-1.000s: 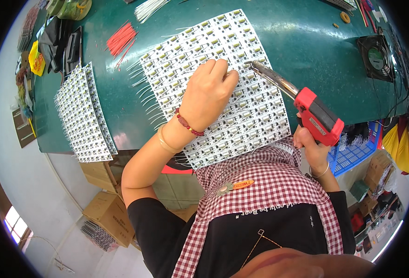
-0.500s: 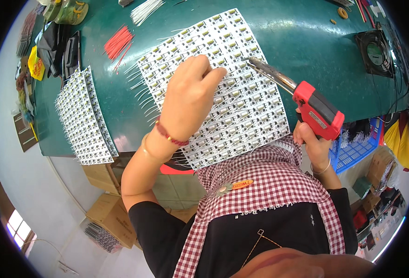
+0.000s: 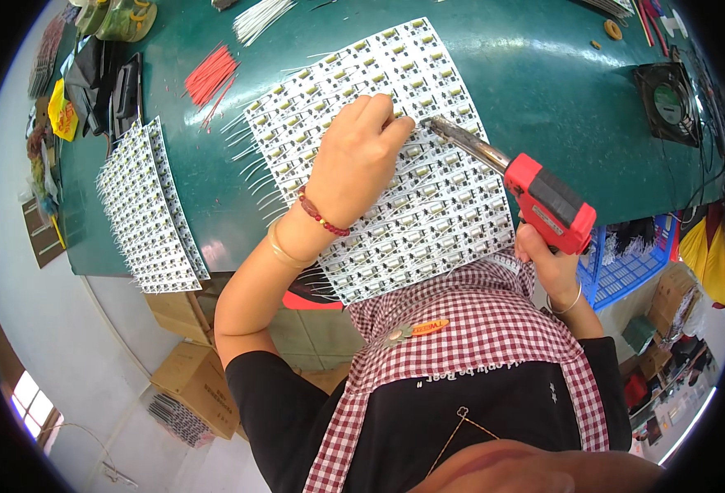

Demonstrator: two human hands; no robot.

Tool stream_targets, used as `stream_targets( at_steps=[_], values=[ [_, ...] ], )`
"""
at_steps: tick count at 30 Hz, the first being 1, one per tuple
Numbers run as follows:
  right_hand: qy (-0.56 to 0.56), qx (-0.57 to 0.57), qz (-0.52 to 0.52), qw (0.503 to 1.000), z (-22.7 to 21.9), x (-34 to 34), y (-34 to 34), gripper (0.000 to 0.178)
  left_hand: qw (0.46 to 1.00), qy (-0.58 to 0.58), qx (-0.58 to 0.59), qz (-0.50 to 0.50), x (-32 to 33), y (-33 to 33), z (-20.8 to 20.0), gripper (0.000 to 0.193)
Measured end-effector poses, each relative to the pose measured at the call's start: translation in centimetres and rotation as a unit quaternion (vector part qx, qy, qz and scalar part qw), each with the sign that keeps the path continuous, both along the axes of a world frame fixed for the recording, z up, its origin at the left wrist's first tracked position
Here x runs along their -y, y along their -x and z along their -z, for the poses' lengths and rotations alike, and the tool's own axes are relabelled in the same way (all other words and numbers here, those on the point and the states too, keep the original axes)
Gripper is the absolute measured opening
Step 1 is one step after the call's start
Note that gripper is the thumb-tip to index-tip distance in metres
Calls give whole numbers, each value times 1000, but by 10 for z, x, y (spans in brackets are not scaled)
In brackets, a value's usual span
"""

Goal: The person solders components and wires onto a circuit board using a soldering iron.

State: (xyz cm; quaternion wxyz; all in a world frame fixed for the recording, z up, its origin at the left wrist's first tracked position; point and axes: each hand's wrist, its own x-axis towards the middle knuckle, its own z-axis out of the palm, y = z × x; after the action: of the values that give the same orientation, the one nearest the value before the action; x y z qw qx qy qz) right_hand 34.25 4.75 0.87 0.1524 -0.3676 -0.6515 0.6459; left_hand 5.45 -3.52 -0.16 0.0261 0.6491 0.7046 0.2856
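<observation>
Circuit-board sheet [image 3: 436, 201], palm-down left hand [image 3: 358, 152] above, pinched together, right hand [image 3: 550, 267] clamped around red soldering gun [image 3: 548, 201]

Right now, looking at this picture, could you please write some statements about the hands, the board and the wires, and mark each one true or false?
1. The right hand holds a red soldering gun. True.
2. The left hand is over a white board. True.
3. The soldering gun points away from the left hand. False: it points toward the left hand.
4. Red wires and white wires lie on the green table. True.
5. The red wires lie to the right of the board under the left hand. False: they lie to its left.
</observation>
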Motion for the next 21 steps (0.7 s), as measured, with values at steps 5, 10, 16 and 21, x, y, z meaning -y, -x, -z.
stream_targets(
  at_steps=[5, 10, 16, 21],
  values=[
    [-6, 27, 4, 1000, -1, 2, -3, 27, 1000, 0, -3, 9, -2, -1, 2, 18],
    [72, 27, 34, 996, -12, 0, -2, 25, 1000, 2, -6, 15, -1, 0, 0, 19],
    [7, 9, 16, 1000, -11, 1, 3, 35, 999, 5, -33, 17, -1, 1, -1, 18],
    [17, -24, 33, 999, -16, 0, 9, 36, 996, -25, -84, 5, 6, 6, -11, 18]
  ],
)
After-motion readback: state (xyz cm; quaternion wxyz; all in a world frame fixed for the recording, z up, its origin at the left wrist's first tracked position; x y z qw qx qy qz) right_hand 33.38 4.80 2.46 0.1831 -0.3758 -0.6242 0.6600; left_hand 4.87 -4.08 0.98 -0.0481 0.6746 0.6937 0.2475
